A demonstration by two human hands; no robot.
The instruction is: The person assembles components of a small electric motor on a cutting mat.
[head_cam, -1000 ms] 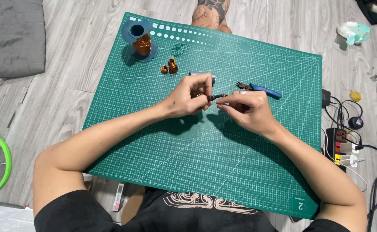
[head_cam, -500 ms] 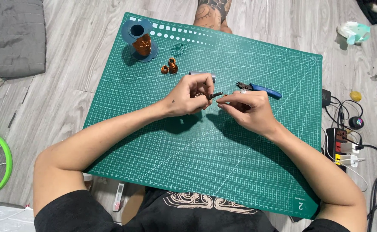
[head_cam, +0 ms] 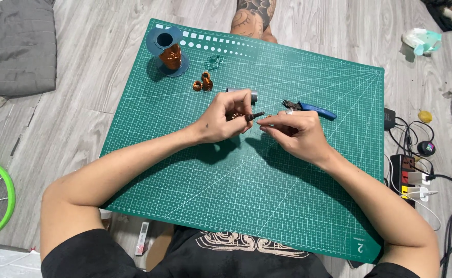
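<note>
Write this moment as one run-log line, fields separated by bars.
left hand: pinches small dark rod | right hand: fingertips at rod tip | surface: green cutting mat

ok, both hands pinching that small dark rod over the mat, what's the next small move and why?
Probably keep the left hand steady on the small dark rod while the right hand works at its tip: both hands meet there above the green cutting mat, and the blue-handled pliers lie unused.
</note>
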